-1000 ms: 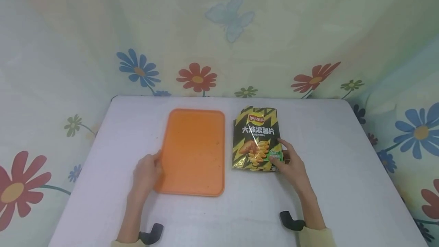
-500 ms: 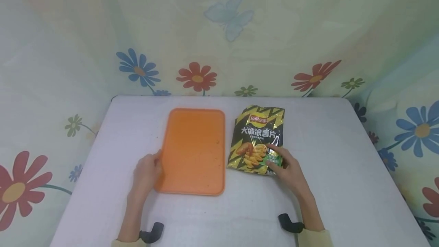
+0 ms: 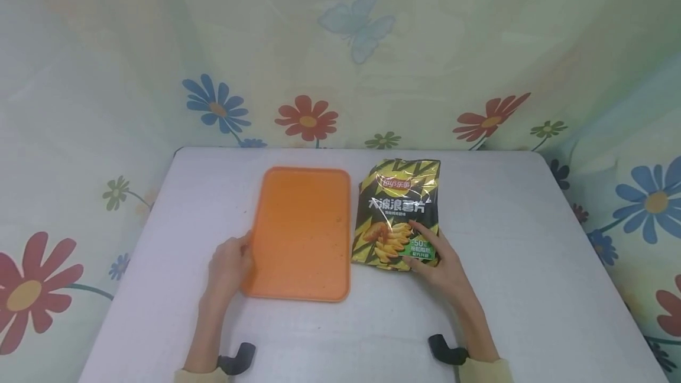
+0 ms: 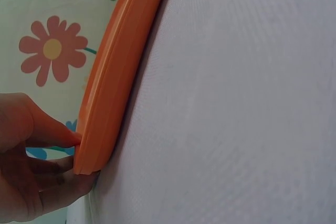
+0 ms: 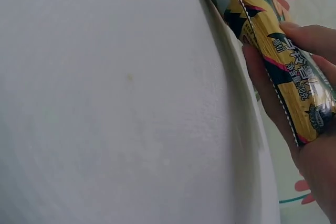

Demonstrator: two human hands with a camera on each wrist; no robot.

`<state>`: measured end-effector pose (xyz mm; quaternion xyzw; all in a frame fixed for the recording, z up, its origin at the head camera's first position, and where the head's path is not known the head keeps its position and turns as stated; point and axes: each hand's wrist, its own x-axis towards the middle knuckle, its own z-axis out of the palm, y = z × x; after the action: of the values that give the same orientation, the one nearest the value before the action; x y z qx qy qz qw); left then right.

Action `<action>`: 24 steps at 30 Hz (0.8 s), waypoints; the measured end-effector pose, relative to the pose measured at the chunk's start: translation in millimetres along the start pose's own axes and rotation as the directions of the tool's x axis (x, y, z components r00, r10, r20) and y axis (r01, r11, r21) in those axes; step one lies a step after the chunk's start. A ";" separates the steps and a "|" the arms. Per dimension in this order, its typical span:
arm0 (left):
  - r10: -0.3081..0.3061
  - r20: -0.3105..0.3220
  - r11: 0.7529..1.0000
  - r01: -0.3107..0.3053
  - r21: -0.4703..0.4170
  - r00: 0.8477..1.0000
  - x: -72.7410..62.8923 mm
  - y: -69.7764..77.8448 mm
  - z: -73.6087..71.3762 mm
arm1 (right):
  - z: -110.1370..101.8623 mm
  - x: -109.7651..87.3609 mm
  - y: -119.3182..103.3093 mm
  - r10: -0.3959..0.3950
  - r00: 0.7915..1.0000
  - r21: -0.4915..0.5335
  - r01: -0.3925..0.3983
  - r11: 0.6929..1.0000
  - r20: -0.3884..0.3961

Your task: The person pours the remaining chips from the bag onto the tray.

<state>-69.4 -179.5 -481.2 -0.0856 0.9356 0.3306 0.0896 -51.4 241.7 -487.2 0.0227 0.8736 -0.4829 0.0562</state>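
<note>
An orange tray [image 3: 303, 235] with a low rim lies left of centre on the table in the head view. My left hand [image 3: 229, 268] pinches its lower left side. In the left wrist view the thumb of that hand [image 4: 26, 156] meets the edge of the tray [image 4: 113, 87], with the other fingers below. To the right of the tray is a black and yellow bag of potato chips [image 3: 396, 211], its printed front facing up. My right hand [image 3: 444, 265] grips its lower right corner. The right wrist view shows thumb and fingers on opposite sides of the bag [image 5: 283, 61].
A white cloth covers the table [image 3: 383, 336]. Behind and beside it hangs a pale curtain [image 3: 425, 46] printed with flowers and a butterfly. Black curved pieces, one on the left wrist [image 3: 236, 359] and one on the right wrist [image 3: 447, 350], stick out over the table.
The bag has turned and shifted slightly left, closer to the tray. My right hand has moved with it, its fingers reaching further across the front. My left hand and the tray stay put.
</note>
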 end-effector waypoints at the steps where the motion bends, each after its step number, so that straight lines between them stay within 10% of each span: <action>1: 0.000 -0.001 1.000 0.000 0.003 1.000 0.0 -0.5 0.1 | 0.1 -0.3 -1.0 -0.005 1.000 0.003 0.005 1.000 -0.005; 13: -0.001 -0.001 1.000 0.001 0.011 1.000 6.0 0.0 1.1 | -17.0 -8.9 -39.4 -0.258 0.966 -0.122 0.252 0.960 -0.036; 24: 0.009 -0.008 1.000 -0.009 -0.002 1.000 6.0 -2.8 -0.3 | -19.2 3.0 -86.0 -0.555 0.824 -0.320 0.560 0.764 0.117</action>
<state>-74.5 -182.4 -484.0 -0.0828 0.9360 0.3317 0.0840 -64.0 212.1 -405.1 -0.2514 0.9102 -0.3193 -0.0802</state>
